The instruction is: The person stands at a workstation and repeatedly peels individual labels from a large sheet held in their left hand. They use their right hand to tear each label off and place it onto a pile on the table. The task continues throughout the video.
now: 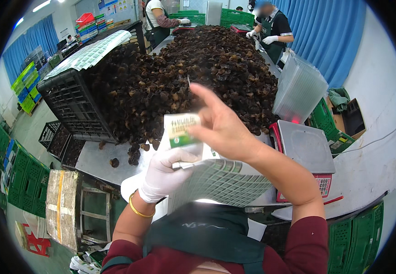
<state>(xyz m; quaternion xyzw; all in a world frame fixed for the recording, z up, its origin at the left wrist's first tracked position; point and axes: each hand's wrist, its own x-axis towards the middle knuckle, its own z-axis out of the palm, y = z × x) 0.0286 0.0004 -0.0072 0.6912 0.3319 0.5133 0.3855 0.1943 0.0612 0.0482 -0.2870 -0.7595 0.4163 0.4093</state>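
Observation:
My left hand (167, 171), in a white glove, grips a bundle of printed label sheets (225, 181) that bends down over my apron. A white and green printed card or label (180, 133) stands just above that hand. My right hand (225, 126) is bare, its index finger stretched toward the far side and its thumb over the card's right edge. Whether the thumb pinches the card is blurred. At the index fingertip shows a thin pale sliver (188, 81), perhaps a label seen edge-on. Beyond both hands spreads a large heap of dark dried fungus (184, 78), likely wood ear.
A tipped black crate (76, 102) stands left, with more label sheets (88, 54) on top. Right are a red-sided scale (305, 147) and stacked clear plastic trays (299, 89). Two gloved co-workers (275, 30) stand across the metal table (95, 159). Green crates (26, 181) line the left.

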